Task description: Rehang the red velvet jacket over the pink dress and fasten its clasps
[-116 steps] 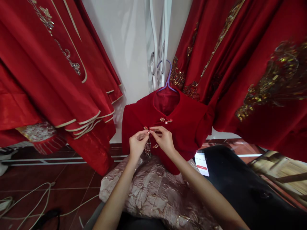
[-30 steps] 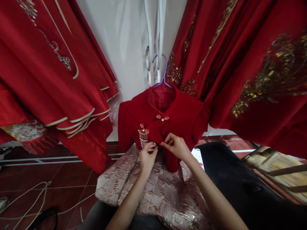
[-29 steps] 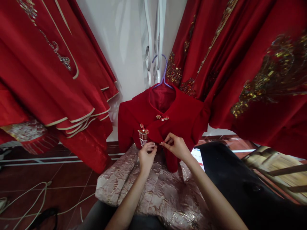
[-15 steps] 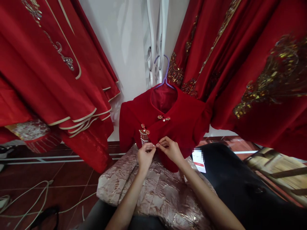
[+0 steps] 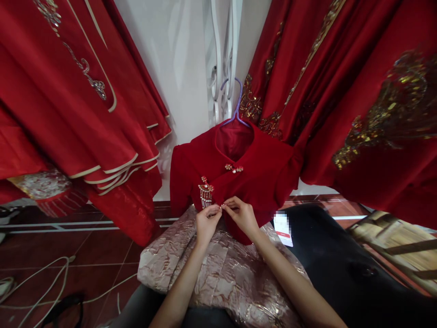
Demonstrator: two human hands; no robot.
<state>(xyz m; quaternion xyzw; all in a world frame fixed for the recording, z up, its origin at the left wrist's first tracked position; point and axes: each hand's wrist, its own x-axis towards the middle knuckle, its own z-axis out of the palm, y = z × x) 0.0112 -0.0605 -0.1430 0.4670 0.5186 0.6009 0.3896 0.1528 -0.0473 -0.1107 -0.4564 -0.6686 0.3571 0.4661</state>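
Observation:
A red velvet jacket hangs on a purple hanger in front of me. At its neck is a jewelled clasp. A fan-shaped ornament with beaded tassels hangs on the left of its chest. Just below that, my left hand pinches the jacket's front with thumb and fingertips. Coming from the right, my right hand pinches at the same spot, fingertips almost touching the left ones. The small part between the fingertips is too hidden to make out.
Shiny pink brocade cloth lies across my lap beneath the jacket. A lit phone rests on a black surface to the right. Red embroidered garments hang on both sides. White cables trail over the tiled floor at left.
Both hands keep pinching at the same place on the jacket's front. The right fingers have shifted very slightly to the left; the jacket hangs almost unchanged.

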